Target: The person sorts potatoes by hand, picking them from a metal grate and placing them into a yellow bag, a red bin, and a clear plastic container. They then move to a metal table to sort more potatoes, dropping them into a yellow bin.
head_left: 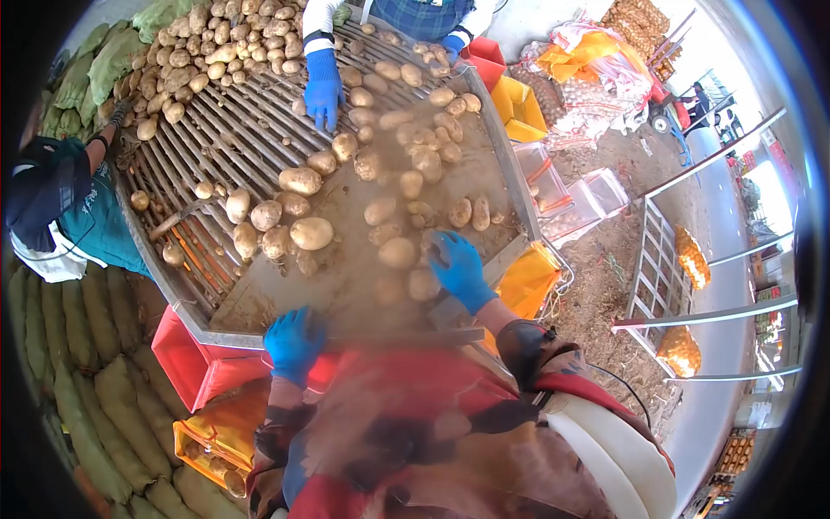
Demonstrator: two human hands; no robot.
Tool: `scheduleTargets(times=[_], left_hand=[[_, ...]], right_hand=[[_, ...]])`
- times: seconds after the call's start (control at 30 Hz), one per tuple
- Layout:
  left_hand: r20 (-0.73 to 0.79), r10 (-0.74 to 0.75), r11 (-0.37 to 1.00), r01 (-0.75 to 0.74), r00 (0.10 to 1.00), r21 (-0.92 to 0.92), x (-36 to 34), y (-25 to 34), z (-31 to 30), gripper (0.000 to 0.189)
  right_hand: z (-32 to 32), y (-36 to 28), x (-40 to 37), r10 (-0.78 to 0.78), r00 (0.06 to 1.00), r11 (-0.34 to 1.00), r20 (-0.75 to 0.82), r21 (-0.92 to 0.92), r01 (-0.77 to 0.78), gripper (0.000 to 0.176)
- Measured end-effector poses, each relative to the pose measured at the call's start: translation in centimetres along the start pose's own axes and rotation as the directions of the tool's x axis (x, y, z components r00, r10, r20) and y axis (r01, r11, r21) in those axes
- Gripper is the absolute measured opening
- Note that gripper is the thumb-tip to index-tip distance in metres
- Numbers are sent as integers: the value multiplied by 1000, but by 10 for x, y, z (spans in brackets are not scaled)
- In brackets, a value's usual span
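Blue-gloved right hand (458, 270) is lying open on brown potatoes (398, 253) atop a dusty slatted metal table (226, 138) outdoors. Left hand (294, 340) is curling at its rim, grip unclear.

My right hand (458, 270) gloved bright blue, my left hand (294, 342) the same blue, potatoes (311, 232) by my right grip dusty tan, table (229, 143) grey-barred and soil-brown, crate (186, 363) beside my left grip red, bin (529, 281) beside my right yellow, sacks (104, 406) left of my grip olive-green, I think.

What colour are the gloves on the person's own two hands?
Blue on both, the left hand and the right hand, seen best in the head view.
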State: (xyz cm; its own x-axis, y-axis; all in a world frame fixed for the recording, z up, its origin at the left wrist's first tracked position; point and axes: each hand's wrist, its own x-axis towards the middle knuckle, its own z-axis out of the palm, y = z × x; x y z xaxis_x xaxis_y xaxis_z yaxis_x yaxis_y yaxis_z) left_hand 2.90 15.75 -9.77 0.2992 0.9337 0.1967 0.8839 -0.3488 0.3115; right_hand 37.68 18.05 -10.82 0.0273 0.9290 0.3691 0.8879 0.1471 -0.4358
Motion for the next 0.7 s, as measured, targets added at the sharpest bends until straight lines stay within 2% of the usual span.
scheduleTargets(times=[0.07,0.17,0.27,0.37,0.47,0.57,0.6,0.67,0.7], left_hand=[[-8,-6,1000,6,1000,7,2,2,0,24],[2,-19,1000,19,1000,10,3,5,-2,24],[6,-35,999,35,999,15,4,6,-4,23],[6,-40,998,40,999,38,5,5,-3,23],[17,-29,999,29,999,46,10,13,-5,21],[10,-7,1000,7,1000,11,13,15,-4,20],[-1,-1,1000,1,1000,24,12,12,-1,21],[0,-3,999,3,1000,41,9,8,3,23],[11,-10,999,10,1000,47,8,6,3,23]], right_hand=[[5,17,13,38,999,994,-16,100,-36,33],[11,31,55,85,995,996,50,-17,-84,30],[24,31,86,18,964,999,265,-36,-9,32],[46,31,88,-69,932,997,355,-5,76,40],[55,43,87,-34,929,987,369,159,-27,44],[38,64,87,14,972,952,236,293,-85,46],[11,61,89,84,984,978,158,178,-112,44],[-3,107,85,191,982,970,-7,154,-187,43],[-19,129,80,254,967,964,-29,88,-250,44]])
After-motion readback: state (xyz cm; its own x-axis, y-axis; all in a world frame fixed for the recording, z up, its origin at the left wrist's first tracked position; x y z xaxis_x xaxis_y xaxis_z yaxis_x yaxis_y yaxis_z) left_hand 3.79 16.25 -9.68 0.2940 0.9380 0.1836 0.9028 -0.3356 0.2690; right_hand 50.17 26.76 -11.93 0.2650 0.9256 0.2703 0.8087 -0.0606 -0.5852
